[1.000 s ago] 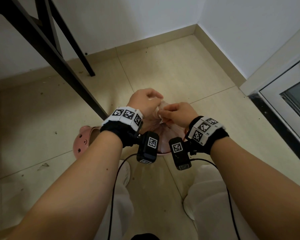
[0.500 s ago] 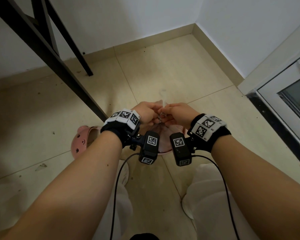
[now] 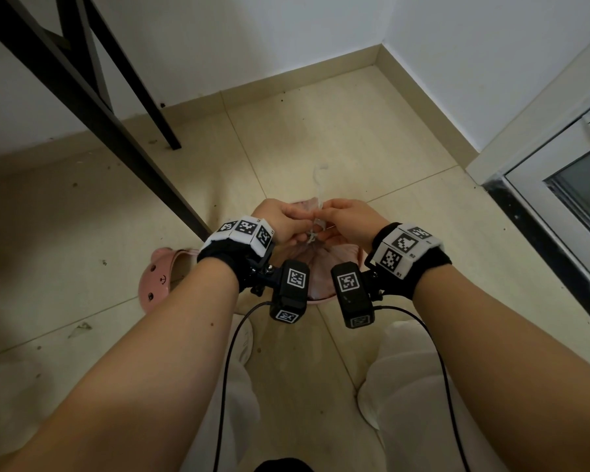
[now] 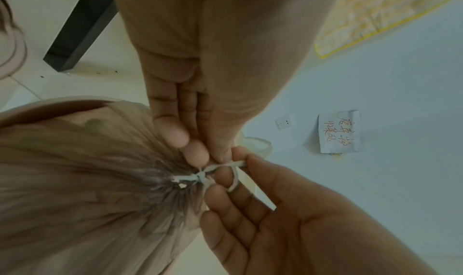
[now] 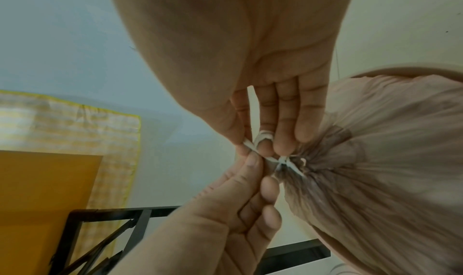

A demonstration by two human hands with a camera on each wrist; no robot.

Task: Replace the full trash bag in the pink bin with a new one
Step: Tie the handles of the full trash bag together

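Note:
A full pinkish trash bag [image 3: 321, 270] sits in the pink bin [image 3: 315, 300] on the floor between my feet, its mouth gathered tight. A white drawstring [image 4: 200, 177] is knotted at the gathered neck. My left hand [image 3: 286, 221] pinches one strand between thumb and fingers [image 4: 192, 150] just above the knot. My right hand [image 3: 346, 219] pinches the other strand, which loops round its index finger [image 5: 263, 140]. A free end of the drawstring [image 3: 318, 182] sticks up past both hands. Bag [image 5: 388, 170] and knot [image 5: 283, 160] lie right beside the fingertips.
A black table leg [image 3: 92, 107] slants down to the floor just left of the bin. A pink clog [image 3: 160, 277] with a face lies at the left. A glass door frame [image 3: 542, 212] runs along the right. My white trousers and shoes flank the bin.
Both hands have come down and closer together over the bag's neck. The drawstring has been pulled tighter, and its free end now stands up beyond the fingers.

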